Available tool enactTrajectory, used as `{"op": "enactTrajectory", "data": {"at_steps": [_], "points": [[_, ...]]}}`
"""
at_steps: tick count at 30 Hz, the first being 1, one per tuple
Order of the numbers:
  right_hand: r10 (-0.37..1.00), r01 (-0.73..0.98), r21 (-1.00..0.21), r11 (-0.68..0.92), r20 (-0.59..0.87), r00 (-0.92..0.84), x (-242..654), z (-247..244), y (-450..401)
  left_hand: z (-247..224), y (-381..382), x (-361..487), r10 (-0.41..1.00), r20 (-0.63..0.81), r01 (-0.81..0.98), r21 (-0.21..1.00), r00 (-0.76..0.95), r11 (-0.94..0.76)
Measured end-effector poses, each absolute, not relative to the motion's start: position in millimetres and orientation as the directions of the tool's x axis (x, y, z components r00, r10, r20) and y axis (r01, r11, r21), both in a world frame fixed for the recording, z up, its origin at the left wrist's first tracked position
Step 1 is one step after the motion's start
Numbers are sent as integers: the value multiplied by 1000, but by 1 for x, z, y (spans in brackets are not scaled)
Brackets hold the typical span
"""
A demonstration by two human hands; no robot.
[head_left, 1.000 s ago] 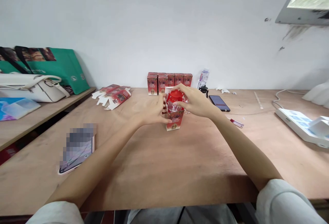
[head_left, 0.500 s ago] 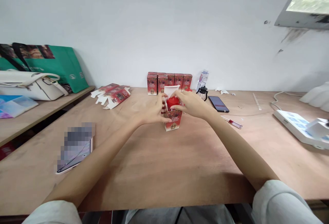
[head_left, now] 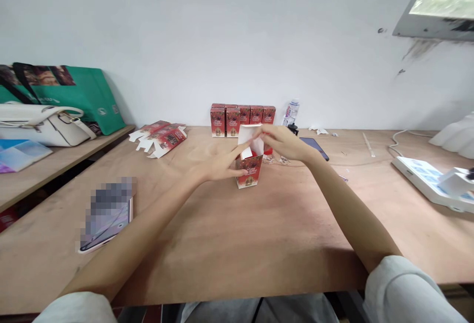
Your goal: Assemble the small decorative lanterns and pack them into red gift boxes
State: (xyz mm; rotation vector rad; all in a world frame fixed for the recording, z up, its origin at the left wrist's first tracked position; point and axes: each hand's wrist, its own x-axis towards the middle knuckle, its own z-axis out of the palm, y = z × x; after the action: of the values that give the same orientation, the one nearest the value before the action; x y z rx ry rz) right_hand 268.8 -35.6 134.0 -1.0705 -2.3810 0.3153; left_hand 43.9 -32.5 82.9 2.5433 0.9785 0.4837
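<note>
A small red printed carton [head_left: 248, 174] stands upright on the table, its top open and a white lid flap [head_left: 250, 136] raised at the back. My left hand [head_left: 223, 161] grips the carton from the left, thumb on the front and fingers along the top edge. Across the upper right of the flap lies my right hand [head_left: 283, 141], its bent fingertips at the flap's edge beside the left fingertips. A bit of a red object [head_left: 254, 153] shows inside the carton; its shape is mostly hidden.
Several upright red cartons [head_left: 217, 123] line the wall, with a bottle [head_left: 291, 111] beside them. Flattened cartons [head_left: 165, 140] lie left. Phones [head_left: 111, 219] lie left and, partly covered, right [head_left: 314, 148]. A power strip [head_left: 431, 180] sits far right; bags [head_left: 55, 123] stand far left.
My right hand has let go of the rounded red object, which now sits lower inside the carton. That hand has risen to the lid flap, and my left fingers have moved up to the top edge.
</note>
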Motion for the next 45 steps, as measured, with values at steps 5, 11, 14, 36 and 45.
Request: {"op": "enactTrajectory", "data": {"at_steps": [5, 11, 14, 36, 45], "points": [[855, 512, -686, 517, 385, -348, 284, 128, -22, 84, -31, 43, 686, 180, 550, 473, 705, -689], [828, 200, -936, 289, 140, -543, 265, 105, -11, 83, -36, 45, 681, 188, 502, 544, 707, -672], [806, 145, -949, 281, 152, -572, 257, 98, -7, 81, -36, 46, 722, 216, 510, 578, 658, -638], [599, 342, -574, 744, 346, -722, 266, 119, -25, 26, -13, 44, 501, 739, 335, 381, 450, -862], [616, 582, -210, 785, 175, -768, 260, 127, -41, -12, -7, 43, 728, 554, 258, 695, 404, -671]]}}
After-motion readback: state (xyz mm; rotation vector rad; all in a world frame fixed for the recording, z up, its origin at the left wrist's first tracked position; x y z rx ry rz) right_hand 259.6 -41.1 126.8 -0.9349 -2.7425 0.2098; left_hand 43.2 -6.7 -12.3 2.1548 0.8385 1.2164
